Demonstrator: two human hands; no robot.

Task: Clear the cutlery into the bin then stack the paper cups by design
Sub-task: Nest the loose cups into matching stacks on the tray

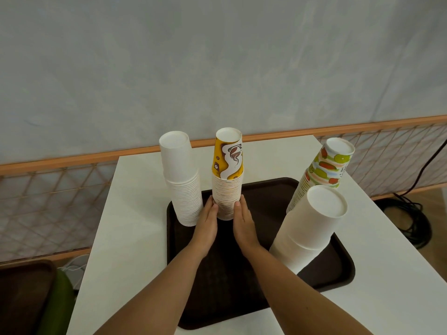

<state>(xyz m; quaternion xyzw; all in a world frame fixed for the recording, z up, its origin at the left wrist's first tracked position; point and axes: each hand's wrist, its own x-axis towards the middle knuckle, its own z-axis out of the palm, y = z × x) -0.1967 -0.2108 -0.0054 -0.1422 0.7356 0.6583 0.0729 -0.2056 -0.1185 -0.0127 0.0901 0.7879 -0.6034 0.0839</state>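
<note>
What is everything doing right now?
yellow coffee-print cup stack, upside down on brown tray, pressed between both hands
left hand, fingers straight against its base
right hand, fingers straight against other side
small white cup stack, upside down, untouched
fruit-print cup stack, upside down, untouched
large white cup stack, upside down on tray
brown tray, flat on white table

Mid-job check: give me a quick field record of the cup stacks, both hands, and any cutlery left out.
surface: dark tray on white table
stacks: four, all cups upside down
centre: yellow coffee-print stack, on the tray
left: plain white stack, at the tray's far-left corner
right rear: fruit-print stack, base hidden
right front: wide white stack, on the tray
left hand: touching the left side of the coffee-print stack's base
right hand: touching its right side
cutlery: none visible
</note>
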